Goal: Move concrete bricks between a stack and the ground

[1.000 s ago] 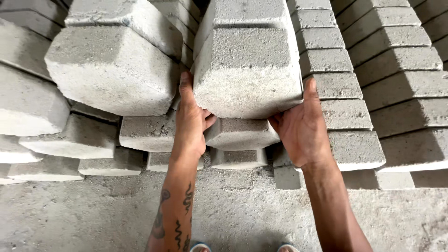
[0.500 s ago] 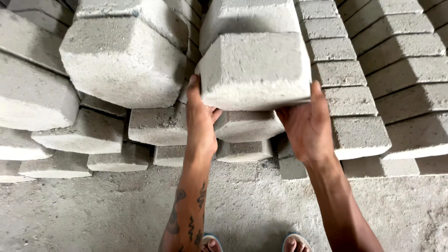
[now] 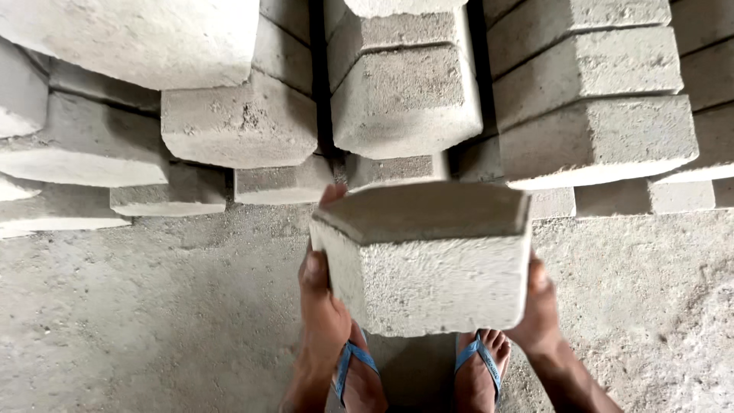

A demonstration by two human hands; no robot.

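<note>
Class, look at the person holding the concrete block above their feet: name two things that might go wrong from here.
1. The concrete block is gripped only at its sides by the left hand and right hand; it may slip onto the feet, which wear open sandals.
2. The stacked blocks behind overhang unevenly, so one might topple forward.

Concrete block yard, stacked grey cast blocks, rough dusty cement floor
</note>
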